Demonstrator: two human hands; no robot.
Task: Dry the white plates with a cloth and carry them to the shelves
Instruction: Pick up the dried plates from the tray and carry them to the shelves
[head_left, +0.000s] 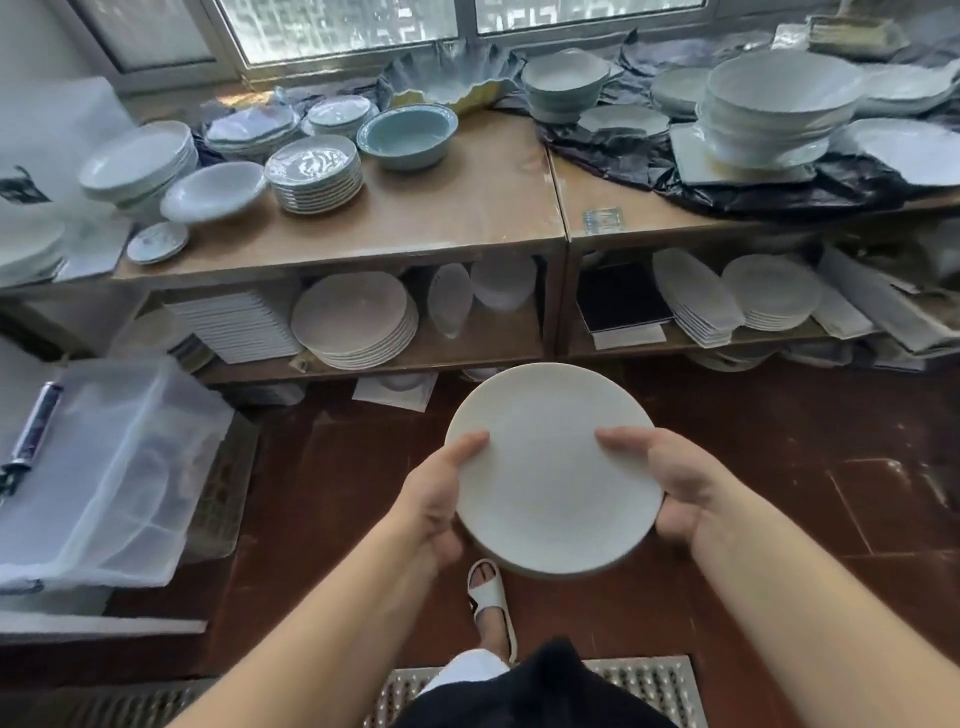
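A round white plate is held level above the dark red floor, in front of the wooden shelves. My left hand grips its left rim, thumb lying on top. My right hand grips the right rim the same way. The fingers of both hands are hidden under the plate. On the lower shelf just ahead stands a stack of similar white plates. No cloth is in sight.
The shelf top carries stacks of plates and bowls, among them a pale blue bowl. A clear plastic tub stands at the left. A foot in a white sandal is below the plate, with a metal floor grate near it.
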